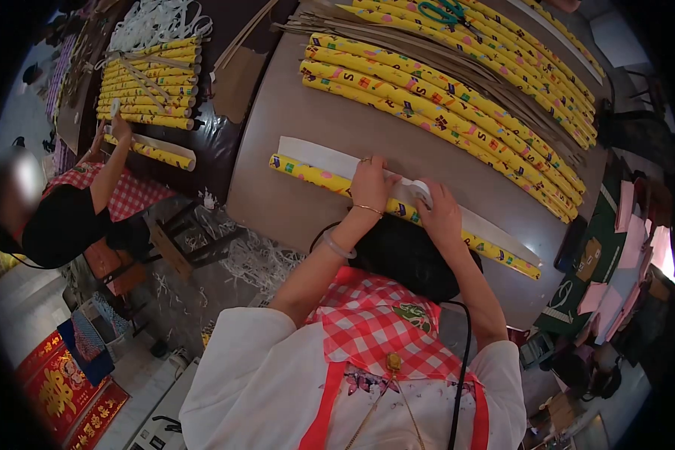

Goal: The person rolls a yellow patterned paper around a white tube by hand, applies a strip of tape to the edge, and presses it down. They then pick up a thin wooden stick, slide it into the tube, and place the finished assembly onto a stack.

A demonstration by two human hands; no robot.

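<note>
A roll of yellow patterned wrapping paper (pixel 311 177) lies across the table before me, its loose white-backed edge (pixel 307 154) sticking up along the far side. My left hand (pixel 370 186) curls over the roll left of its middle, fingers closed at the paper's edge. Just to the right, a small roll of white tape (pixel 421 192) is gripped by my right hand (pixel 442 216), which rests over the paper roll. The tape's loose end is hard to make out between my hands.
Several finished yellow rolls (pixel 427 116) lie at the back of the brown table (pixel 270 214), with brown paper strips (pixel 397 52) and green-handled scissors (pixel 441 10) among them. At left, another person (pixel 67 210) handles a similar roll (pixel 157 154) beside stacked rolls (pixel 150 82).
</note>
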